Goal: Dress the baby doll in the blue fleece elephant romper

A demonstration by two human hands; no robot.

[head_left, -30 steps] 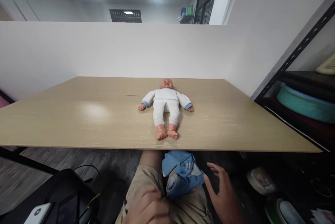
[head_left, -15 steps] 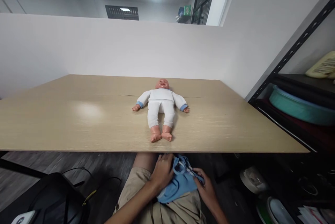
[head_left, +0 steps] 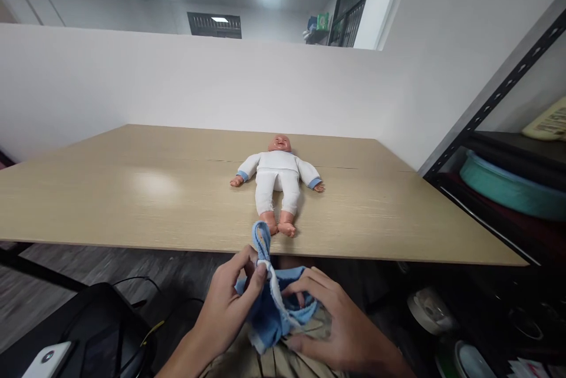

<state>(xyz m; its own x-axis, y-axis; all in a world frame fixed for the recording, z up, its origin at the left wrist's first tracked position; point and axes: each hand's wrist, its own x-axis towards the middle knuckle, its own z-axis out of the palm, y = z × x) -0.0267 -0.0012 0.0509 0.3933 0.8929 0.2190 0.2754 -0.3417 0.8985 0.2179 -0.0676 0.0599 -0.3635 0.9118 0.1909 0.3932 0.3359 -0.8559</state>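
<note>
A small blue baby garment (head_left: 262, 320) with white trim is held up over my lap, just in front of the table edge. My left hand (head_left: 227, 295) pinches it near its upper strap, between thumb and forefinger. A loop of the strap stands up above that grip. My right hand (head_left: 333, 313) has its fingers curled into the garment's opening, with its thumb lower down on the near side. A baby doll (head_left: 277, 184) in white clothes with blue cuffs lies on its back on the table, feet toward me, behind the loop.
The wooden table (head_left: 177, 213) meets a white partition wall. Shelves at right hold a teal basin (head_left: 508, 186) and a cream-coloured container (head_left: 548, 121). Below left stands a black seat or bag (head_left: 101, 313) with a white device (head_left: 48, 360) on it.
Both hands have lifted the blue garment from my lap toward the table edge. My left hand now pinches by the strap, and the right fingers have moved into the opening. The view shifted slightly.
</note>
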